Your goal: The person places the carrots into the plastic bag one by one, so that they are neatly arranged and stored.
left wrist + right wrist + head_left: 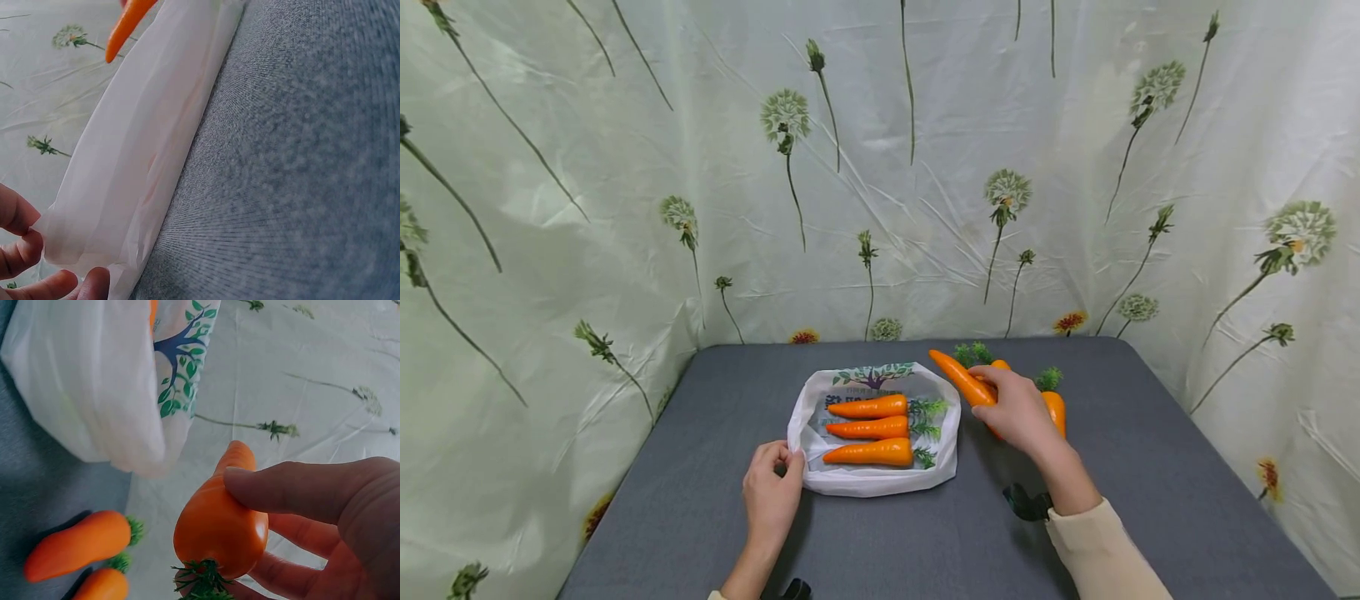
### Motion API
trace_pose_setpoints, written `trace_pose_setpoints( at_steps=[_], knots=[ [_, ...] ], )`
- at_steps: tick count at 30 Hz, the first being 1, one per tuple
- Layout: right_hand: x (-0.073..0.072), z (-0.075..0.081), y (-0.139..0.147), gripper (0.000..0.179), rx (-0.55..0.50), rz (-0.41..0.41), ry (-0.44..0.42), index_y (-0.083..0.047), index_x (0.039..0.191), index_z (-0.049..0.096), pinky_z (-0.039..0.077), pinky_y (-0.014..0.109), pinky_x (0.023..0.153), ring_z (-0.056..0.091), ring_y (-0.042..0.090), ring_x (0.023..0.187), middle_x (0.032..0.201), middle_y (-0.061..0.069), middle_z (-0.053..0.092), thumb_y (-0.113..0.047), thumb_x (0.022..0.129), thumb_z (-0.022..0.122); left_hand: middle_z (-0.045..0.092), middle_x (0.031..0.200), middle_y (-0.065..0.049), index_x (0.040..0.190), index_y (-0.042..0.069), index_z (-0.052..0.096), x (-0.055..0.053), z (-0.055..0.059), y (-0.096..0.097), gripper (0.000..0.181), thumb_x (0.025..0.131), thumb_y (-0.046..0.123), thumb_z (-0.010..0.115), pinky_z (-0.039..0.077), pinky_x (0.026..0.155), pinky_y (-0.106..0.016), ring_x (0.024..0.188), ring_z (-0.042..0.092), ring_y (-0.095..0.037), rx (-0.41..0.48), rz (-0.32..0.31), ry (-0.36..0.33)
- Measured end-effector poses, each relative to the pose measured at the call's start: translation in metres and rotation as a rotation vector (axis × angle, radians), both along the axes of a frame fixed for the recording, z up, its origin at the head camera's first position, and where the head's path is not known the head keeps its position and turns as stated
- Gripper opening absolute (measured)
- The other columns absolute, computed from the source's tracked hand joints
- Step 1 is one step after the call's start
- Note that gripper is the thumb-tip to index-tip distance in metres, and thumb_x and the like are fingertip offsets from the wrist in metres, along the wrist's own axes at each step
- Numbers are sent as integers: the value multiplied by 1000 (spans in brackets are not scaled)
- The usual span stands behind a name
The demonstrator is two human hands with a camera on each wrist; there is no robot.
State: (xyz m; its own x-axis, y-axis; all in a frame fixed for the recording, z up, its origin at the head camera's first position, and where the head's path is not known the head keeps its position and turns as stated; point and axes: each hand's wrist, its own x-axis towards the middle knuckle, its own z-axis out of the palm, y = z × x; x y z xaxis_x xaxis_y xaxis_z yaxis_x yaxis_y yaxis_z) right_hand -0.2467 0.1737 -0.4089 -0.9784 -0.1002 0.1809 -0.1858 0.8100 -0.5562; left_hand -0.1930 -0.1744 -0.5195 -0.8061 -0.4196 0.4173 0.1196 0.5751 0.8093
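Observation:
A white plastic bag (880, 483) with a printed tree lies with its mouth spread wide. Inside it, three orange carrots (868, 452) with green tops are lined up side by side, tips to the left. My left hand (772, 492) pinches the bag's left rim between thumb and fingers. Just right of the bag, my right hand (1018, 412) grips another carrot (957, 372), its tip pointing up and left; the right wrist view shows the thumb (275, 484) across its thick end and its leafy top toward the camera.
Two more carrots lie on the dark grey table right of the bag, one (1055, 412) beyond the right wrist and one (1000, 364) partly hidden behind the right hand. A pale curtain (925, 208) with dandelion prints hangs behind the table (917, 550) and along its sides.

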Motion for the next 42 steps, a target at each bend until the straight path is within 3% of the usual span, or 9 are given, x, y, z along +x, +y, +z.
trace_pose_setpoints(
  at_steps=[10,18,27,33,42],
  knots=[
    [-6,19,-30,56,74,112,15,-18,133,64,48,41,73,57,23,86,115,6,65,-4,81,78,69,100,-8,67,12,55,0,0,-1,26,84,2,73,48,77,-46,89,65,-26,-38,6,47],
    [-13,32,-55,52,138,225,30,-17,129,67,50,39,73,58,19,84,109,2,65,0,81,75,69,100,-8,67,12,55,0,0,-1,26,84,3,72,47,76,-45,88,64,-25,-33,6,43],
    [-30,37,-75,55,230,344,17,-20,129,67,48,34,68,58,18,86,115,1,66,6,81,73,68,99,-7,67,12,55,-1,0,-1,27,83,2,73,47,75,-43,87,64,-23,-34,8,49],
    [-48,41,-84,54,256,491,-36,-21,129,67,50,32,75,62,18,100,123,-1,66,7,82,71,68,101,-7,67,12,56,0,1,-1,26,84,3,73,47,77,-44,88,64,-24,-31,7,32],
    [-69,29,-97,55,264,563,-95,-21,128,68,50,38,87,59,22,114,127,-1,64,9,82,68,68,102,-8,68,12,55,-1,1,0,26,85,4,73,47,79,-44,90,64,-26,-27,9,13]
  ],
)
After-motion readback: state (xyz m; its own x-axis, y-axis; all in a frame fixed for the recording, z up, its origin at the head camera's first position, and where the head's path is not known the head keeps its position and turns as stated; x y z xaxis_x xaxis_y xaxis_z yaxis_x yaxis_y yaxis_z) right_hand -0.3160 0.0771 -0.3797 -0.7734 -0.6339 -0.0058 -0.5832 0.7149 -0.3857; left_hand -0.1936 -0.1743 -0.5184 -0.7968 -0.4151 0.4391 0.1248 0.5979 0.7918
